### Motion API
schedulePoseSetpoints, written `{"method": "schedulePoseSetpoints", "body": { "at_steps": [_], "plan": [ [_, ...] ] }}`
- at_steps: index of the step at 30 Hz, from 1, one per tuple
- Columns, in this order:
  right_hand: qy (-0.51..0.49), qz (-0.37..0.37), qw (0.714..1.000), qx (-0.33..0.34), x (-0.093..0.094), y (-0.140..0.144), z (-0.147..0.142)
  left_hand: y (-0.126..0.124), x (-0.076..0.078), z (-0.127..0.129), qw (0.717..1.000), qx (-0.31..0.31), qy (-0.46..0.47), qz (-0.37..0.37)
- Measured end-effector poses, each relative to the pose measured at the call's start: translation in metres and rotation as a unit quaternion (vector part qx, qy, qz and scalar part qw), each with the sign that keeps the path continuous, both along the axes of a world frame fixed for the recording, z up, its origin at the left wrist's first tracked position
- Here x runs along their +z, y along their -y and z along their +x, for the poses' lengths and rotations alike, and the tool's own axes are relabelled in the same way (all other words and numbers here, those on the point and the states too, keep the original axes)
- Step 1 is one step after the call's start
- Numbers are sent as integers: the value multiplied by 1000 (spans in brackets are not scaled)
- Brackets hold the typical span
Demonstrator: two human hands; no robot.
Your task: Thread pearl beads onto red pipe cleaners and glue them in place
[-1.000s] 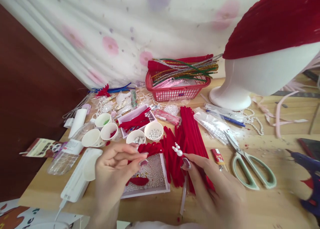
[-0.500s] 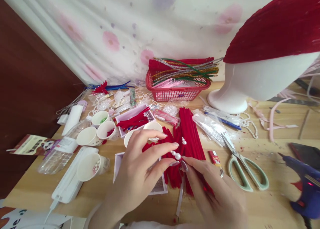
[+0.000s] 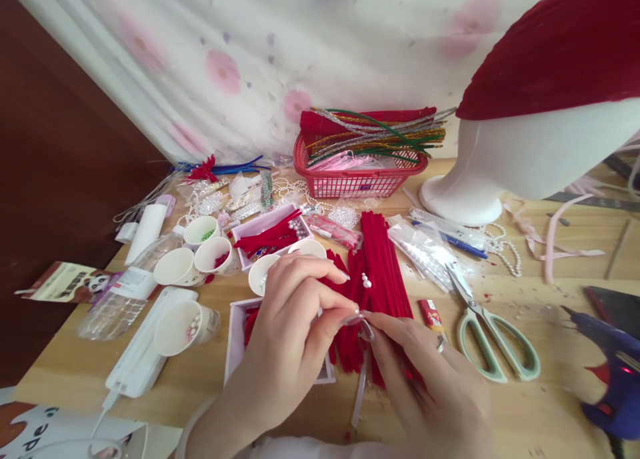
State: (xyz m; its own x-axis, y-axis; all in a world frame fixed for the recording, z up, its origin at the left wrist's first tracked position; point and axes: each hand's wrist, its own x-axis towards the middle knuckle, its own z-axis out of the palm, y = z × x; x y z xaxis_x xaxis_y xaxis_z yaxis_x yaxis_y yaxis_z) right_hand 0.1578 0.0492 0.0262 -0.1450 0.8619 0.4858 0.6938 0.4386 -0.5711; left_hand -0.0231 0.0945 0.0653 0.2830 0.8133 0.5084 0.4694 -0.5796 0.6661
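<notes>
The left hand [image 3: 290,332] and the right hand [image 3: 425,379] are together pinching a pearl stem [image 3: 367,282] above the red pipe cleaners [image 3: 383,259], fingertips touching.

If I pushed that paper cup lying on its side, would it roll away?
Probably yes. The paper cup lies tipped on the table, so its round wall would likely roll in a curve. It looks thin and light, and the few beads inside might spill out.

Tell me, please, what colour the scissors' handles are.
Pale green handles on the scissors, seen in the head view.
</notes>
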Motion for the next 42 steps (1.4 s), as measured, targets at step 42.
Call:
{"method": "schedulePoseSetpoints", "body": {
  "at_steps": [42],
  "plan": [
    [-26,-7,1000,5,-2,0,-1,8,-11,-20,983,63,170,28]
  ]
}}
